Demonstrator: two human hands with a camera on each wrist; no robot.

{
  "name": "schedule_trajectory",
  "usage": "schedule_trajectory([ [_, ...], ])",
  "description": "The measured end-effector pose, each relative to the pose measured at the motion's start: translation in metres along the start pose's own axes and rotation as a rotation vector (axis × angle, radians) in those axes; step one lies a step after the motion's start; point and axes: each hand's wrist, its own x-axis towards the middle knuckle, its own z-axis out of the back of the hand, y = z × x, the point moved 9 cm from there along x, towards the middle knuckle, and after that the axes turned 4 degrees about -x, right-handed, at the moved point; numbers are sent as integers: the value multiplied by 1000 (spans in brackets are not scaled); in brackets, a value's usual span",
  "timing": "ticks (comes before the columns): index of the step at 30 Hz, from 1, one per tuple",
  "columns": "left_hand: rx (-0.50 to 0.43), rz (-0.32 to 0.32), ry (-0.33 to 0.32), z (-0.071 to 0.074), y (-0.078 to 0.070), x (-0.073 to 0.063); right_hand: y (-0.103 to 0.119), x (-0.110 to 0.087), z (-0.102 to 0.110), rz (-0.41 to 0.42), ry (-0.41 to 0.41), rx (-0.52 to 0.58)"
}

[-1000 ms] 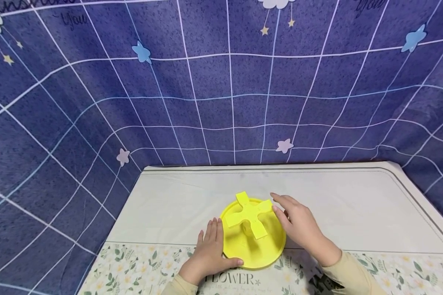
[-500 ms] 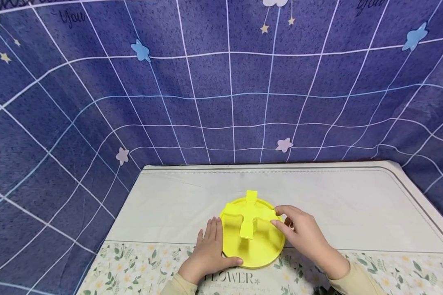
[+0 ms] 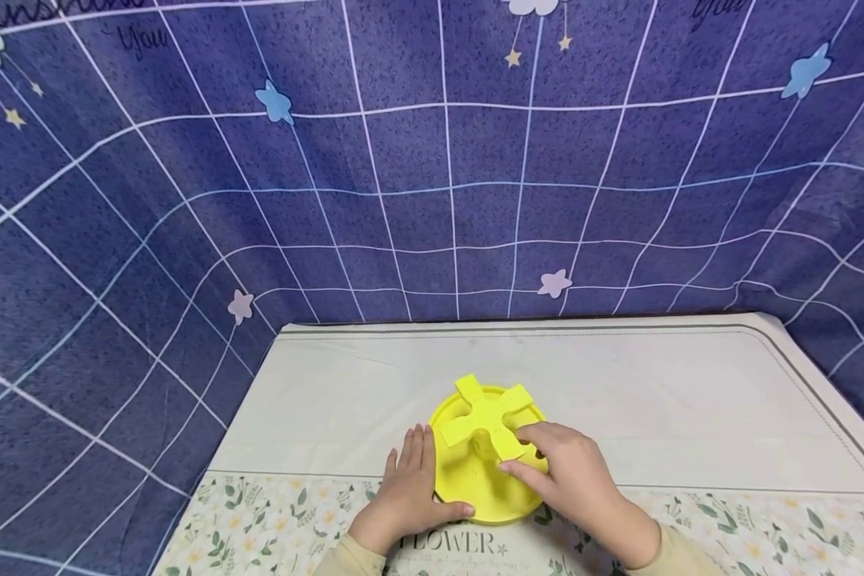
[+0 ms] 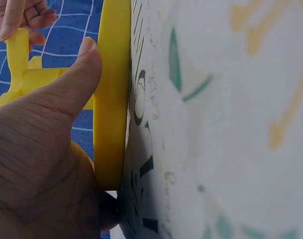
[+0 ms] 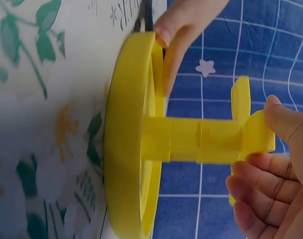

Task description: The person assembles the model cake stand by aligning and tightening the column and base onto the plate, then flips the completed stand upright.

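Observation:
A round yellow plastic base (image 3: 468,496) with a raised rim lies flat on the table. From its middle rises a short post (image 5: 186,139), topped by a four-armed yellow cross-shaped handle (image 3: 486,418). My left hand (image 3: 403,494) rests against the base's left side, fingers straight along the edge and thumb spread on the near rim. On the other side, my right hand (image 3: 579,480) pinches the handle's near right arm between thumb and index finger. In the right wrist view its other fingers curl loosely beneath that arm.
The table is covered by a white cloth (image 3: 691,400) with a floral strip (image 3: 259,520) and printed lettering at the front. Blue gridded fabric (image 3: 418,224) with stars hangs behind the table and along its sides.
The cross-shaped handle has turned clockwise as seen from above. My right hand has moved nearer to me, now pinching an arm of it. The left hand and base have stayed in place.

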Motion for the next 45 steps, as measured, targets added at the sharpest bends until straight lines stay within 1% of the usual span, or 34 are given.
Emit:
schedule_trajectory([
  [6,10,-4,-9,1,-2,-1,12,1,-2,48,-47,-79],
  [10,19,-7,-14,2,-3,-1,13,1,-3,45,-51,-100],
  [13,9,-15,-17,3,-4,-2,13,1,-4,43,-53,-100],
  [18,2,-24,-25,5,-6,-3,16,1,-3,53,-80,-86],
  [23,8,-21,-32,6,-8,-4,19,1,-3,44,-100,-72],
  [30,23,3,-25,6,-7,-3,21,1,-4,23,-110,-75],
  [32,29,-5,-32,6,-7,-2,21,0,-4,26,-111,-79],
  [36,45,-20,-42,5,-6,-1,18,-1,-4,32,-94,-101],
  [39,48,-33,-41,5,-4,-1,10,-3,-3,10,-68,-108],
  [42,38,-53,-28,6,-2,-2,-9,-8,-4,-57,-21,-96],
  [44,35,-72,-23,8,-1,-3,-24,-12,-7,-114,42,-73],
  [45,29,-83,-25,9,-1,-4,-33,-14,-10,-142,87,-52],
])
